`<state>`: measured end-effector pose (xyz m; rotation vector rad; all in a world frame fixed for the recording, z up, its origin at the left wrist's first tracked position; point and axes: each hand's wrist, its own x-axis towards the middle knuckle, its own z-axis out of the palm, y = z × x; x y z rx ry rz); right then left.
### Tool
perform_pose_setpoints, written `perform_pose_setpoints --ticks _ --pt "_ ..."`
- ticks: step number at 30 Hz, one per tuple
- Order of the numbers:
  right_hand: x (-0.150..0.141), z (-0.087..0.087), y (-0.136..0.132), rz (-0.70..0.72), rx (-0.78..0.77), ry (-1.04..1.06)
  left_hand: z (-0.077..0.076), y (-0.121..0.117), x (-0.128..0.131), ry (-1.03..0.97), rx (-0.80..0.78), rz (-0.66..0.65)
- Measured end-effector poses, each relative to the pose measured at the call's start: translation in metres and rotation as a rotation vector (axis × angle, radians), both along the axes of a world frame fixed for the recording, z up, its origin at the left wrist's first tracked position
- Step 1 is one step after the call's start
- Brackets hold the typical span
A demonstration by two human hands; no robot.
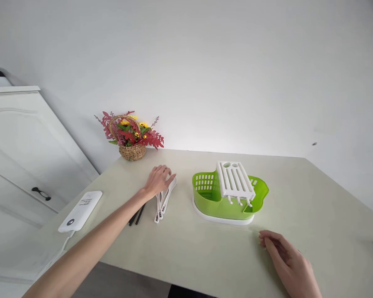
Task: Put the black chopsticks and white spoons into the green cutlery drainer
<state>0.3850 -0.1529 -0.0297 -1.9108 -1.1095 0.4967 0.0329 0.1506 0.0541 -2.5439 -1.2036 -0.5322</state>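
Note:
My left hand [159, 180] reaches over a small bunch of white spoons [165, 202] lying on the table, its fingers bent and the thumb apart from them. It covers part of the spoons, so whether it touches them is hard to see. Beside them, partly under my left forearm, lie black chopsticks [137, 216]. My right hand [290, 260] rests near the table's front right, fingers curled in with the thumb against them and nothing showing inside. Between the hands stands a green plastic basket [219, 208] on a white base, topped by a white slotted rack [236, 180] with hooks.
A wicker basket of artificial flowers [132, 152] stands at the table's back left corner, by the wall. On the left edge lies a white rectangular device [81, 211] with a cable. A white cabinet [21, 145] is left of the table [205, 252].

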Motion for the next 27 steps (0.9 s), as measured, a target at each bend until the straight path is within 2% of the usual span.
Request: perform_pose_setpoints --ticks 3,5,9,12,14,16,19,23,27 --pt "0.000 -0.001 0.000 0.016 -0.005 0.028 0.031 -0.011 0.020 -0.125 0.072 -0.044" --pt "0.000 -0.002 -0.001 0.026 0.003 0.050 0.056 -0.025 0.043 -0.217 0.100 -0.105" --pt "-0.001 -0.004 0.001 0.048 0.038 0.089 0.104 -0.071 0.104 -0.401 0.113 -0.191" --pt "-0.002 -0.002 0.002 0.062 0.063 0.110 0.123 -0.112 0.150 -0.379 0.018 -0.192" --pt "-0.003 0.000 0.003 0.071 0.081 0.117 0.124 -0.136 0.175 -0.273 -0.049 -0.200" --pt "-0.004 0.002 0.003 0.081 0.095 0.121 0.117 -0.152 0.195 -0.161 -0.103 -0.202" --pt "-0.005 0.003 0.003 0.091 0.113 0.124 0.102 -0.161 0.213 -0.047 -0.145 -0.164" --pt "-0.005 0.005 0.002 0.101 0.121 0.123 0.092 -0.144 0.221 -0.010 -0.110 -0.136" --pt "-0.005 0.006 0.001 0.100 0.118 0.111 0.094 -0.106 0.216 0.060 -0.101 -0.169"
